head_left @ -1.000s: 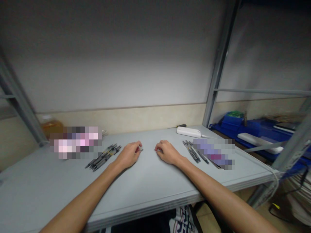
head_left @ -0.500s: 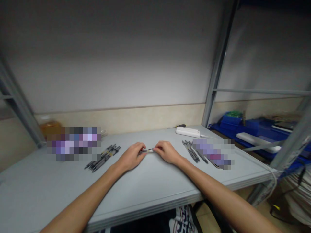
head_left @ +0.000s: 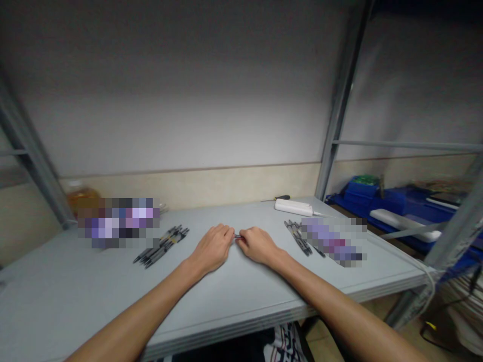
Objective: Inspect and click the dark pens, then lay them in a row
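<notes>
In the middle of the table, my left hand (head_left: 214, 246) and my right hand (head_left: 258, 244) are closed close together on one pen (head_left: 237, 237). Only a short dark piece of it shows between my fingers; the rest is hidden. Left of my hands lies a bunch of several dark pens (head_left: 162, 246), side by side at a slant. A smaller group of similar pens (head_left: 299, 237) rests to the right, beside a blurred purple item (head_left: 328, 240).
A white power strip (head_left: 293, 207) with a cord lies at the back right, with a screwdriver (head_left: 282, 198) behind it. Another blurred purple item (head_left: 121, 223) and an amber container (head_left: 85, 196) are at the back left. Metal posts (head_left: 327, 171) frame the table (head_left: 226, 306).
My hands have come closer together and the fingers have closed further round the pen, covering more of it. The pens on the table lie as before; the view has shifted slightly.
</notes>
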Available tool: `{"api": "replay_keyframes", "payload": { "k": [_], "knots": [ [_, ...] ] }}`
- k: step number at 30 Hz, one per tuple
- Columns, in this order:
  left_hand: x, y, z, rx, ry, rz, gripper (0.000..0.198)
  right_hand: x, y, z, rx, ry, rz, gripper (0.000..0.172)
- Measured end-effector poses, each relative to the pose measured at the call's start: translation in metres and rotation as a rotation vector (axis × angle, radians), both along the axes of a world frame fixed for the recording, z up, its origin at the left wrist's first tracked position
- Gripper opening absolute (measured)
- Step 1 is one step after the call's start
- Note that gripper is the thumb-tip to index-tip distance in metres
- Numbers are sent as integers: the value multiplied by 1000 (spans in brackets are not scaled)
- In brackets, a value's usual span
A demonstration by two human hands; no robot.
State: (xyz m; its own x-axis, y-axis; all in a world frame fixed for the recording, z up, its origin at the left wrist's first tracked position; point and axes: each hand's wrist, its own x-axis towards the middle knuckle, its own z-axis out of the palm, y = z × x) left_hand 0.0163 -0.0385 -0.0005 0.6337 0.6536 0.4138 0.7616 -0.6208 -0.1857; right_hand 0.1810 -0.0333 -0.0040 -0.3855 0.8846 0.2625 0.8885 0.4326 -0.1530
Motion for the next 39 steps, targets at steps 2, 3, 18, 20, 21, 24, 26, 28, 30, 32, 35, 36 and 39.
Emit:
{"api": "replay_keyframes", "payload": {
  "k": [2,3,18,20,21,24,26,28,30,32,35,36,39],
  "knots": [
    [4,-3,0,71,62,-1,26,-2,0,1,-13,-64,-94,34],
    [5,-4,0,106,85,-6,24,-2,0,2,-22,-71,-123,35],
    [6,-3,-3,-13,93,33,19,-4,-3,6,30,-216,-70,37],
    [6,-2,-5,-71,41,51,22,-4,-4,8,65,-234,-68,37],
    [5,-1,-6,-95,9,59,24,-4,-5,9,76,-236,-71,37],
    [5,2,-8,-169,-93,75,32,-6,-6,10,82,-221,-86,40],
    [4,3,-8,-215,-154,60,35,-7,-6,9,77,-205,-96,39],
    [2,2,-6,-231,-214,10,32,-6,-5,9,73,-194,-114,36],
    [1,1,-4,-205,-265,-41,26,-4,-3,8,72,-187,-136,33],
    [-1,2,-3,-166,-281,-68,25,-1,-1,6,75,-184,-144,33],
    [-2,6,-5,-131,-236,-30,30,1,2,4,84,-181,-131,36],
    [-2,7,-7,-132,-222,-9,32,1,3,4,90,-180,-123,37],
    [-2,11,-9,-177,-244,22,37,2,3,3,101,-185,-100,37]
  ]
}}
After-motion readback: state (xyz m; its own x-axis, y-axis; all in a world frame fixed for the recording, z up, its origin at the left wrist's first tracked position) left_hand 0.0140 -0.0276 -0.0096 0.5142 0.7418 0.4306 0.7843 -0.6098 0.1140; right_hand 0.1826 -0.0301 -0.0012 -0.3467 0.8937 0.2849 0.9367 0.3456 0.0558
